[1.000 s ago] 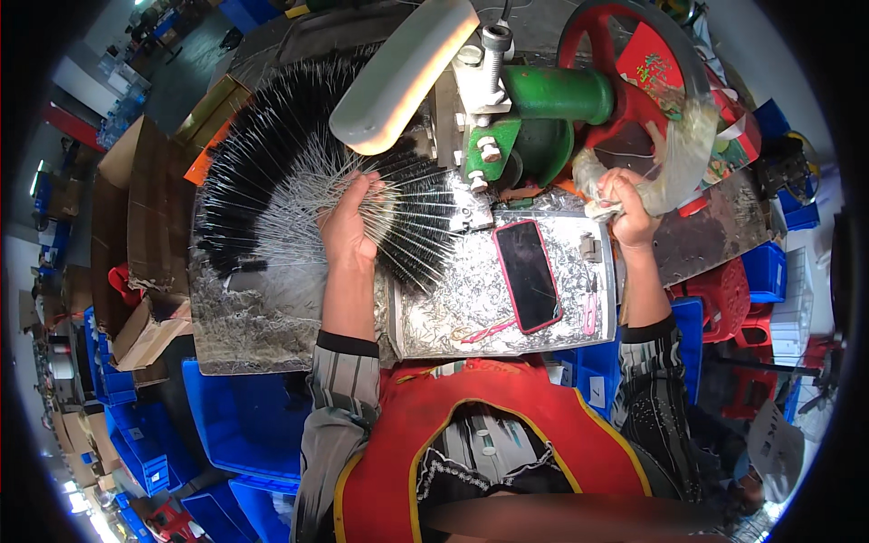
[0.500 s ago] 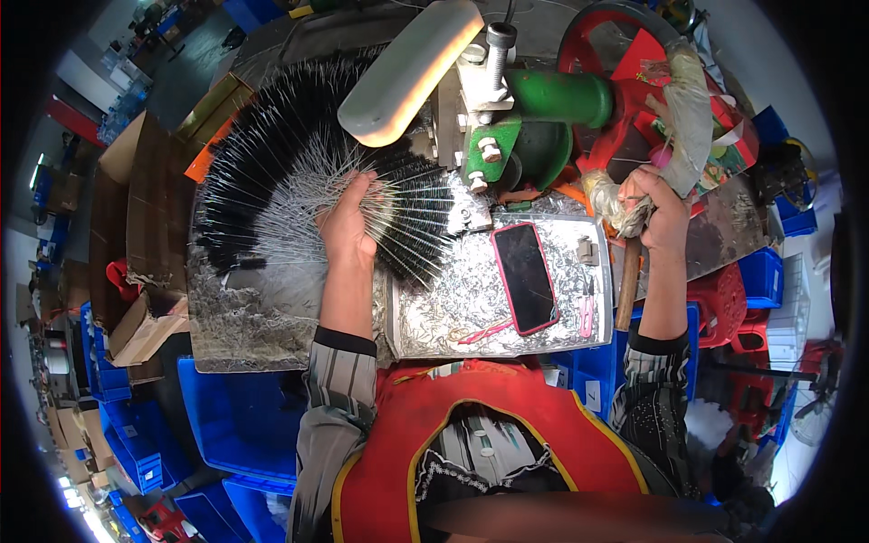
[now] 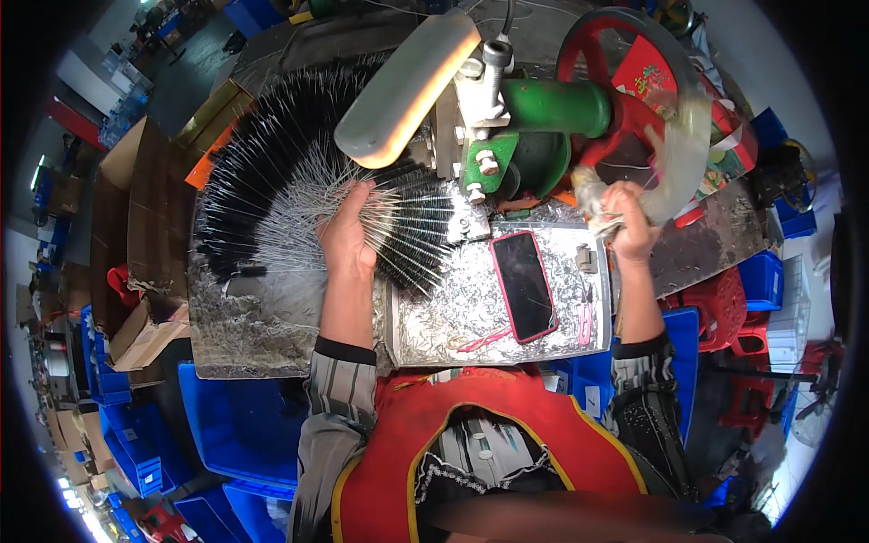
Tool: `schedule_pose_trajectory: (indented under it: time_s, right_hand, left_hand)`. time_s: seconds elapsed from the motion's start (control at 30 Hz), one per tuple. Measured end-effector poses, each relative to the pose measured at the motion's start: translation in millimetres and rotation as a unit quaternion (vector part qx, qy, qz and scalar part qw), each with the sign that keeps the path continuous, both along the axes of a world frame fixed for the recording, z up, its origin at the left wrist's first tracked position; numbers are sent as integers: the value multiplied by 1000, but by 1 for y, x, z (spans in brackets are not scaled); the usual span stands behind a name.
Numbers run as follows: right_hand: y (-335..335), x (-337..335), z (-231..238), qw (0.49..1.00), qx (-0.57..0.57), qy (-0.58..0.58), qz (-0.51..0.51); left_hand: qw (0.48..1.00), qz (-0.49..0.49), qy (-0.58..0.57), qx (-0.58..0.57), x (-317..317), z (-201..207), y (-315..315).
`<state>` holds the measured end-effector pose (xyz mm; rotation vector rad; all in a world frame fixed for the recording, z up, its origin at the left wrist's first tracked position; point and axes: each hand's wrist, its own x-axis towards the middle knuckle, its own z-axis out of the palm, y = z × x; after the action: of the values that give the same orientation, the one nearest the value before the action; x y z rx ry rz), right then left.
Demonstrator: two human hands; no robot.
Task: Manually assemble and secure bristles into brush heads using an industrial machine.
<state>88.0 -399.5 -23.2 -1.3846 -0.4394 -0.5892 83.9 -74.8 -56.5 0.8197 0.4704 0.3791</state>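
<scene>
Both grips closed: left hand (image 3: 347,237) on wire brushes (image 3: 412,217); right hand (image 3: 631,224), shifted leftward, on wrapped handwheel (image 3: 631,129).

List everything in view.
Bench: one, grey, centre
Brushes: many, black, bench left
Machine: one, green, bench far side
Wheel: one, red and grey, right of machine
Lamp: one, grey, left of machine
Tray: one, silvery, bench front
Phone: one, black, red case, on tray
Snips: one, pink, right of phone
Cardboard boxes: several, brown, left
Bins: several, blue, around bench
Stools: several, red, right
Apron: one, red, on person
Left hand: one, bare, holding brush stems
Right hand: one, bare, on pale wrapping at wheel
</scene>
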Motion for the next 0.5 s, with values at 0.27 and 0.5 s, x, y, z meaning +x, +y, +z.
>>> schedule_pose_trajectory:
  time_s: [0.27,0.5]
  right_hand:
    - [-10,4,-11,997,-49,28,50]
    - [-7,5,-13,997,-57,52,19]
  left_hand:
    - [967,-253,4,-42,-19,2,6]
    - [971,-231,-61,-12,-21,-4,2]
